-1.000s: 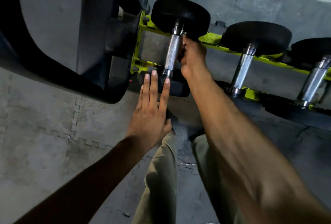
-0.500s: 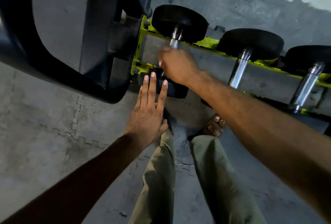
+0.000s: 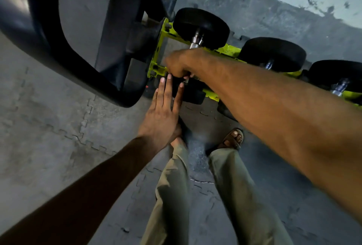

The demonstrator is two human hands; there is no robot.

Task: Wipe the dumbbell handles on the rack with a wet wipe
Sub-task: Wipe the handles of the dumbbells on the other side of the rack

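Note:
A yellow-green rack [image 3: 156,53] carries black-headed dumbbells with steel handles. My right hand [image 3: 181,62] is curled round the handle of the leftmost dumbbell [image 3: 201,26], near its lower end; only the top of that handle shows. No wet wipe is visible; it may be hidden inside the fist. My left hand [image 3: 162,113] lies flat with straight fingers, fingertips against the near black head [image 3: 193,93] of the same dumbbell. Two more dumbbells [image 3: 274,53] [image 3: 337,73] rest to the right, partly hidden behind my right forearm.
A large dark machine frame [image 3: 58,35] curves in from the upper left, close to the rack's end. Grey interlocking floor mats [image 3: 49,127] cover the ground. My legs and a sandalled foot [image 3: 233,139] stand below the rack. A stained wall [image 3: 274,15] runs behind.
My right hand slid from beside the handle's top down to its lower end, gripping it. My left hand stayed flat on the near head. The view shifted slightly.

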